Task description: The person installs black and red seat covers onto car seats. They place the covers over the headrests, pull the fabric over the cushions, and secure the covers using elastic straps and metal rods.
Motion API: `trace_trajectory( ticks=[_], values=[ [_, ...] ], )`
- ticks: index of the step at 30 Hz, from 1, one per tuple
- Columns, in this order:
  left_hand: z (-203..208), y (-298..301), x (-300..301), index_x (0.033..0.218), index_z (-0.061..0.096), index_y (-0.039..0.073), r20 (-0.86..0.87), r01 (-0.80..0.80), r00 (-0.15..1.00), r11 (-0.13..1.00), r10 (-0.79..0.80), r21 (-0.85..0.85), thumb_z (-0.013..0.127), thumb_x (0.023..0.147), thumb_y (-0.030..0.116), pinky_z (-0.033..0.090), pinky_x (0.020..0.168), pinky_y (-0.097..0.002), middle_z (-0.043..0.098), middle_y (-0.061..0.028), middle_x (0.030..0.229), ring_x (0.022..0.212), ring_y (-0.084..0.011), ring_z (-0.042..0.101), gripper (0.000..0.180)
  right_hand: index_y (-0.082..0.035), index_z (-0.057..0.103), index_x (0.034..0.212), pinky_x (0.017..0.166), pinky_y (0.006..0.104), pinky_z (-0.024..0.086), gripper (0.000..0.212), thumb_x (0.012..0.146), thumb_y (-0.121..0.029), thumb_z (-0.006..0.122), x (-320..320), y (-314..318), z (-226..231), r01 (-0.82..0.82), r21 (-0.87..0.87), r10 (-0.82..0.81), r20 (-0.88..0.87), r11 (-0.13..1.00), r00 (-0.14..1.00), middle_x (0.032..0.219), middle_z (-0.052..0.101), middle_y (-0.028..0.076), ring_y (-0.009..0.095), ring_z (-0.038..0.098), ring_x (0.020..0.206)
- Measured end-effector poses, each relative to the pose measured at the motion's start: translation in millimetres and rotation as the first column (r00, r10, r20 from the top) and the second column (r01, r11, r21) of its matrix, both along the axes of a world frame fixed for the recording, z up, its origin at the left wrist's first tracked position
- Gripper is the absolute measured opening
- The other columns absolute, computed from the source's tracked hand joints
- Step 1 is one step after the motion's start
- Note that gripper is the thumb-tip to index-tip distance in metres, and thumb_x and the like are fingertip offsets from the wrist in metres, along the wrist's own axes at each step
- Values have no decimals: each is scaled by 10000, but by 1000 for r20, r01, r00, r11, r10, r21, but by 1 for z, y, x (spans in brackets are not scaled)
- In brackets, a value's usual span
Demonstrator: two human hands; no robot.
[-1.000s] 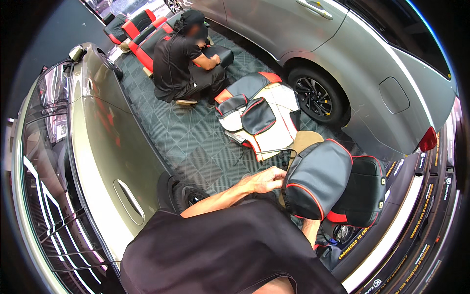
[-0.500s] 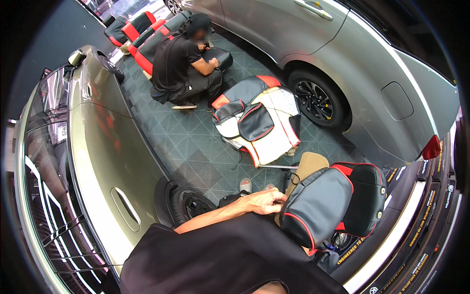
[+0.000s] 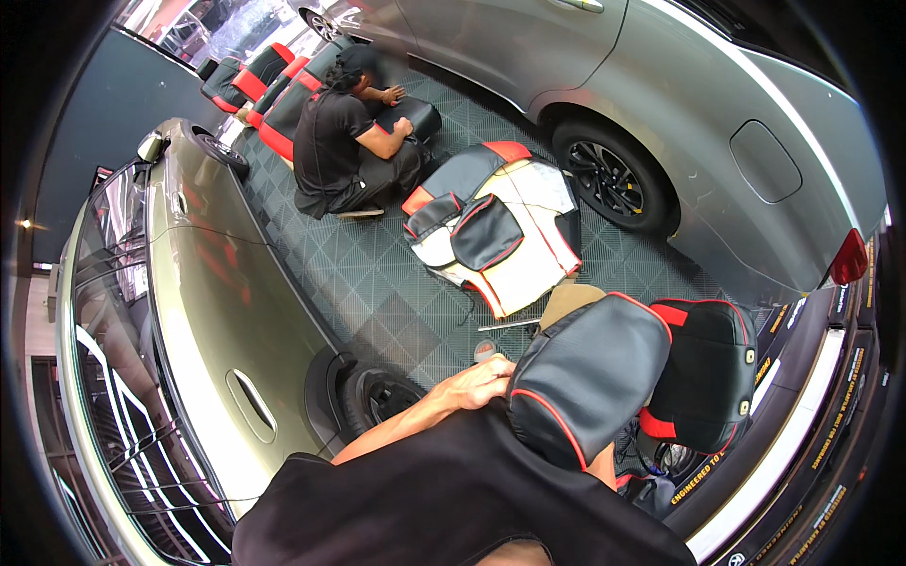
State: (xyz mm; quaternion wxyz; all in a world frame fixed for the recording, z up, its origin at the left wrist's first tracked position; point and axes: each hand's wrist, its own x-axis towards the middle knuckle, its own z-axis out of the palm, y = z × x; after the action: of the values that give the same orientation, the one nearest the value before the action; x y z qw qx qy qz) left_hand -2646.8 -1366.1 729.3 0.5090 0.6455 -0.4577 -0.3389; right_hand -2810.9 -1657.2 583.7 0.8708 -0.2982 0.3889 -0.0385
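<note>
my left hand (image 3: 481, 382) curled on the edge of the black, red-piped seat cover (image 3: 590, 377) just right of it | right hand hidden below the cover, grip unknowable | cover looks soft, slick, light; best pinched at piping

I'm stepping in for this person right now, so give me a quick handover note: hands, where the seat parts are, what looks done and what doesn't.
Left hand: gripping the near edge of the black seat cushion with red piping, held against the body.
Right hand: hidden behind that cushion; only a bit of forearm shows.
Black and red seat back: just beyond the cushion.
Loose seat covers: spread on the tiled floor, not fitted.
Co-worker kneels over another seat farther off.
Done: cushion wears its cover. Left: loose covers.
</note>
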Motion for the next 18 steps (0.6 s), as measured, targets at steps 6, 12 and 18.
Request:
trace_trajectory(
  ticks=[6,12,18],
  values=[
    [10,-4,-6,1118,609,-61,23,-28,999,1000,28,-6,690,840,15,495,895,-500,586,-219,1168,1013,-411,571,299,-59,669,1203,634,302,511,230,1079,-232,584,-1,-10,0,-18,3,18,10,1000,1000,1035,723,79,161,648,775],
    [16,-9,-11,963,651,-73,-87,-61,994,989,73,133,582,895,196,504,860,-458,644,-225,955,942,-372,627,285,-57,669,1212,648,307,519,240,1078,-237,585,-9,-16,4,-43,8,42,18,999,999,1051,725,83,166,655,795],
    [-8,5,-34,900,653,-25,-135,-238,958,963,255,126,514,893,294,454,867,-409,675,-180,888,877,-335,576,348,-55,669,1222,662,313,526,250,1078,-242,587,-29,-20,6,-16,-31,16,3,999,1000,1066,727,87,171,662,814]
  ],
)
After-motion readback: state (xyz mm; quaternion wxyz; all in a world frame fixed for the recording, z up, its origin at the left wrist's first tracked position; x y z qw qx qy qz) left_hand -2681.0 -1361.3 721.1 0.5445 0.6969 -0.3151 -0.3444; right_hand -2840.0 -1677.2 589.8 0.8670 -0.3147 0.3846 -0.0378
